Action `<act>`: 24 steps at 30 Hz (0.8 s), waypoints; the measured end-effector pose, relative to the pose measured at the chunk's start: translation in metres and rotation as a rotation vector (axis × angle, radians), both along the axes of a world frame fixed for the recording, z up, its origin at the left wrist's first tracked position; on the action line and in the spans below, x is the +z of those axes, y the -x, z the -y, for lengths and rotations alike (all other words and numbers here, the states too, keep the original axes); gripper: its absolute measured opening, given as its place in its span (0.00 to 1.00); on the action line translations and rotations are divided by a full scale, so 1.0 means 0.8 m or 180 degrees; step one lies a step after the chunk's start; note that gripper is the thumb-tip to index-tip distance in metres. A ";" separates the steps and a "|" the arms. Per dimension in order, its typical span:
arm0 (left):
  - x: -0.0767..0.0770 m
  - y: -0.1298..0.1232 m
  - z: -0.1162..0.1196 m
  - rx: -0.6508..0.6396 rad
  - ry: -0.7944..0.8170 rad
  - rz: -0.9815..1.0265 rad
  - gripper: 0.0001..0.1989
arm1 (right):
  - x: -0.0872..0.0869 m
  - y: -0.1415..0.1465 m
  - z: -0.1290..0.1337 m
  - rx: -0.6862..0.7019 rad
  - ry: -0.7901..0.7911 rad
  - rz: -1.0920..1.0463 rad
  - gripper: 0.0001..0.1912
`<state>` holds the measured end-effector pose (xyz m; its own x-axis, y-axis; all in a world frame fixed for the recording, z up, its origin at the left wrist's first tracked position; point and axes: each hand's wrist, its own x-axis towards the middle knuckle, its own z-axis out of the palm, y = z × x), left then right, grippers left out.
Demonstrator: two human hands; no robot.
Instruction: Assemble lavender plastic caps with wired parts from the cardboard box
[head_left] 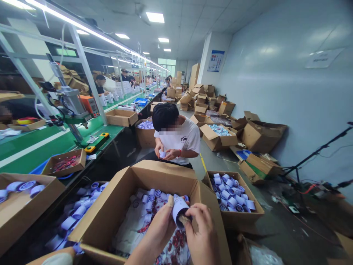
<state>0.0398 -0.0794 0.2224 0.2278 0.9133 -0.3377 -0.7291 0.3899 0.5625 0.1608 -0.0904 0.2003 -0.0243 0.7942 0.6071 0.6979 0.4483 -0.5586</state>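
Observation:
Above a large open cardboard box (102,209), my left hand (162,224) is closed round a light purple plastic cup (178,206), holding it by its left side. The cup is tilted, its dark open end toward me. My right hand (201,228) is at that opening, thumb and fingers closed on its rim; a tan covering shows on the thumb tip, and whether a small part is pinched there is hidden. Inside the box lie more purple parts (151,198) and small dark red pieces (178,241) on white sheeting.
Boxes of purple parts stand at the right (231,195) and left (24,186). Opposite, a person in a white shirt (190,136) holds a purple part. A green workbench (110,132) with a press (68,99) runs along the left. A tripod (317,151) stands far right.

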 end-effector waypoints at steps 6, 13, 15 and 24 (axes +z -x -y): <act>-0.007 0.002 -0.004 -0.0051 -0.0013 -0.0357 0.16 | -0.003 0.001 -0.002 0.0048 0.0667 0.0094 0.17; -0.008 0.001 -0.007 -0.0227 -0.0031 -0.0987 0.20 | 0.039 0.016 -0.001 -0.0377 0.1251 0.0697 0.16; -0.011 0.001 -0.010 -0.0213 -0.0089 -0.1122 0.19 | 0.048 0.020 -0.004 -0.0415 0.1319 0.0812 0.17; -0.066 0.007 -0.030 -0.0292 -0.0155 -0.1520 0.21 | 0.014 0.030 -0.015 -0.0435 0.1331 0.0927 0.16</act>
